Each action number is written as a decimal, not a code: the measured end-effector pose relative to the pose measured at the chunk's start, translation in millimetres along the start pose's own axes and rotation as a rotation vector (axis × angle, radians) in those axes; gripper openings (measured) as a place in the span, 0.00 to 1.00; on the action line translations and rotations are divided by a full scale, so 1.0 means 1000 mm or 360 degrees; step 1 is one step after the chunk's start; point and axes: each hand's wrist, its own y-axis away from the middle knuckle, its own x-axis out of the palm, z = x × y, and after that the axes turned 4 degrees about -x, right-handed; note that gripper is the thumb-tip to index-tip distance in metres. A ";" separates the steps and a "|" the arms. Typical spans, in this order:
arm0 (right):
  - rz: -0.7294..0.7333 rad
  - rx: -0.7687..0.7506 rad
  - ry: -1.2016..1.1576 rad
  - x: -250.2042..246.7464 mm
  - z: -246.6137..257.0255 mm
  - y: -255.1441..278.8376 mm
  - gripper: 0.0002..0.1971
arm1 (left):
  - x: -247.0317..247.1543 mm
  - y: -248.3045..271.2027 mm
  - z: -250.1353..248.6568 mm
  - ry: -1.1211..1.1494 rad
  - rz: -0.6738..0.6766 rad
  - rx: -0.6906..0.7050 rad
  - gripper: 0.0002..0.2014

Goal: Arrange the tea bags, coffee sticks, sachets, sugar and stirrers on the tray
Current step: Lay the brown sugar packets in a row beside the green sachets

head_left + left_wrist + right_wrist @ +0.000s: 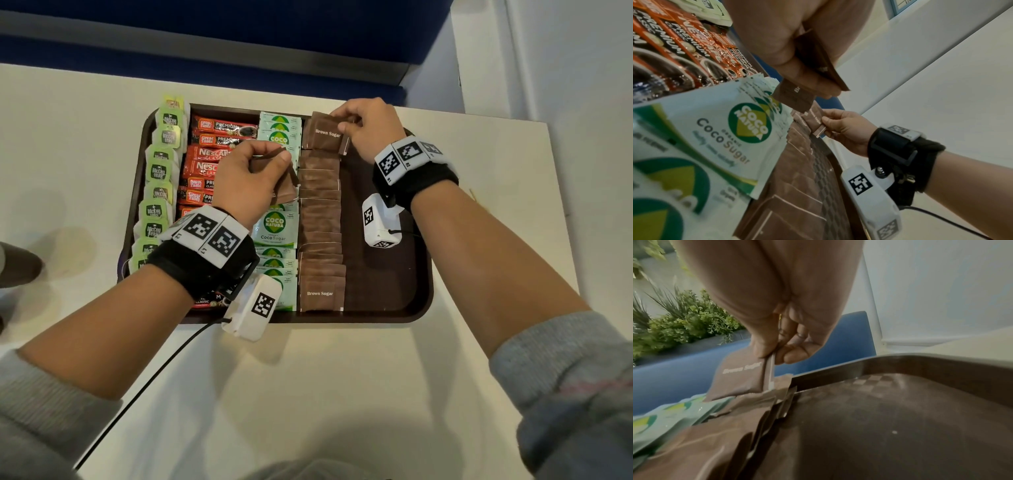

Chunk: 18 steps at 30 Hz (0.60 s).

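While the brown tray point(387, 301) lies on the pale table point(308, 377), 4 columns are seen on it, each running from near edge to far edge: green tea bags point(156, 192), red coffee sticks point(205, 164), Coco Sugar sachets point(275, 226), and a brown sugar row point(320, 219). A Brown Sugar sachet point(325, 135) is pinched by the right hand point(371, 128) at the row's far end, its long axis crosswise. Spare brown sachets point(282, 192) are gripped in the left hand point(248, 178).

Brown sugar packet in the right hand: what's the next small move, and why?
Probably lower the packet flat onto the far end of the brown sugar row and let go. The right hand pinches its edge, tilted just above that row, and the left hand holds more packets waiting.
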 end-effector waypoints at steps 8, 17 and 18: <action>0.0085 0.0029 0.0079 0.012 0.000 -0.007 0.13 | 0.001 0.001 -0.003 0.0028 0.0024 0.0005 0.08; -0.0014 0.0078 0.0027 0.018 -0.006 -0.008 0.12 | -0.001 -0.001 0.001 0.0070 0.0055 -0.0024 0.04; -0.0029 0.0094 0.0008 0.019 -0.007 -0.008 0.12 | -0.001 -0.001 0.002 0.0069 0.0058 -0.0026 0.04</action>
